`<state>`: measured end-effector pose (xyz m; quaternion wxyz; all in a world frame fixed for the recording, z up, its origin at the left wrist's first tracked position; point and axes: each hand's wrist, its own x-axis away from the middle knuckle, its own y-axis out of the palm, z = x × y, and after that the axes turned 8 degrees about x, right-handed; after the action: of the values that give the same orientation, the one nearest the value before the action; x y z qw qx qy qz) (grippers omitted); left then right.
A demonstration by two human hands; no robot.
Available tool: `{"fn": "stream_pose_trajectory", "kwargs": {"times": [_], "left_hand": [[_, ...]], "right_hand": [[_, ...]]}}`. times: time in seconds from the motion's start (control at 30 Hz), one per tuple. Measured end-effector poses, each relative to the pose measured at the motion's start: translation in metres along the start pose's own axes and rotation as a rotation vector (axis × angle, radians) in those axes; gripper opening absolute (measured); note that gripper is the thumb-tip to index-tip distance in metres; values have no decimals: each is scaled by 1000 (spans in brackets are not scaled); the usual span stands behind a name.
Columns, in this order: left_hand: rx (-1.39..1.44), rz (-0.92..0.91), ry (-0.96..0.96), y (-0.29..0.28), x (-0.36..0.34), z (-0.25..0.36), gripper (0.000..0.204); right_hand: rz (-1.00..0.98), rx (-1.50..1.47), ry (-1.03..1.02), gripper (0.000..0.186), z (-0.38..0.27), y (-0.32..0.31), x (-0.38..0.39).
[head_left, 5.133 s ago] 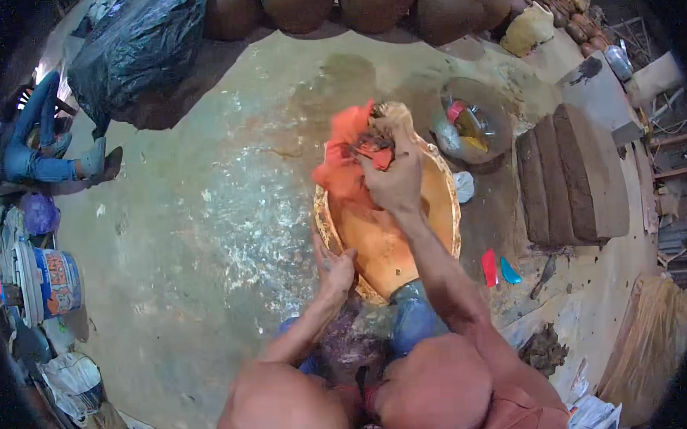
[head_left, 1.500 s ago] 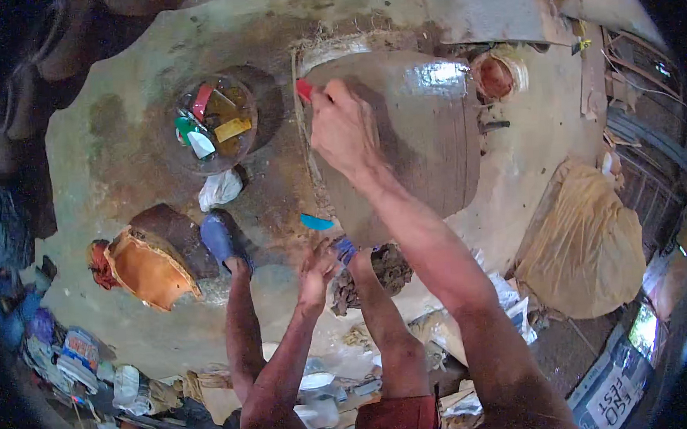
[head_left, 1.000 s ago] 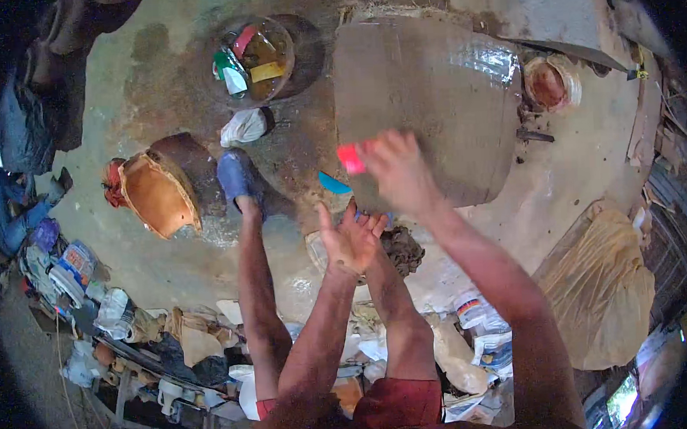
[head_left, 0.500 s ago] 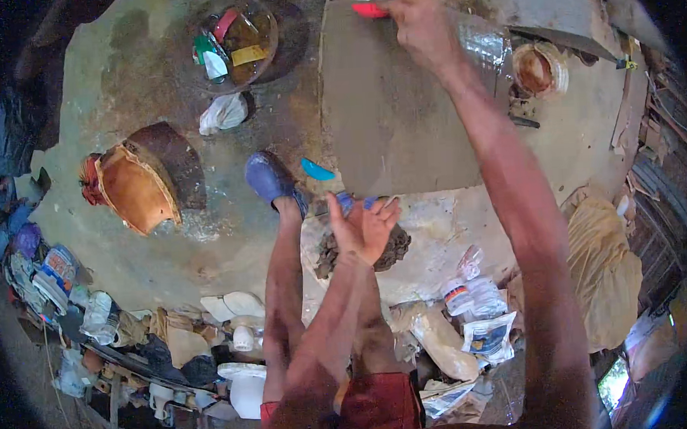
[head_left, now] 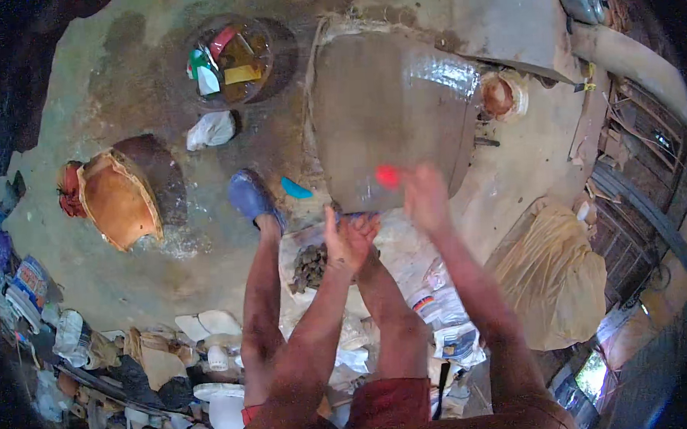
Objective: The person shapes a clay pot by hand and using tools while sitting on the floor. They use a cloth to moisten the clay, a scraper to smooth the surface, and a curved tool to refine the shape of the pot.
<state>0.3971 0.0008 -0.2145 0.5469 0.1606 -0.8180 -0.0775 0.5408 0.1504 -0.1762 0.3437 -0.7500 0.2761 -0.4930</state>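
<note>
A wide smooth slab of wet grey-brown clay (head_left: 385, 119) lies on the floor before me, glossy at its far right. My right hand (head_left: 426, 198), smeared by motion, grips a small red scraper (head_left: 388, 176) over the slab's near edge. Palm up, with its fingers stretched out, my left hand (head_left: 350, 241) is between my knees, just short of the slab. It holds nothing that I can make out. Beside it is a heap of dark clay scraps (head_left: 311, 269). A teal scraper (head_left: 295, 187) rests left of the slab, by my shoe.
A clear basin (head_left: 272, 63) of water with colored scraper pieces stands at the far left. Nearer are a white bundle (head_left: 211, 130) and an orange-lined broken pot (head_left: 117, 197). Right of the slab sits a small tub (head_left: 508, 93); a tan cloth bundle (head_left: 556, 273) lies nearer.
My right hand has drawn the red scraper from the slab's far edge back to its near edge. My view has shifted a little; my left hand stays spread, palm up.
</note>
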Motion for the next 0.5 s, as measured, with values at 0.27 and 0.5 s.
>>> {"fn": "stream_pose_trajectory", "kwargs": {"times": [0.27,0.5], "left_hand": [[-24,-176,-57,-3,-16,-39,89],[260,-393,54,-27,-42,-59,83]], "right_hand": [[467,268,-425,42,37,-89,-184],[175,299,-461,47,27,28,43]]}}
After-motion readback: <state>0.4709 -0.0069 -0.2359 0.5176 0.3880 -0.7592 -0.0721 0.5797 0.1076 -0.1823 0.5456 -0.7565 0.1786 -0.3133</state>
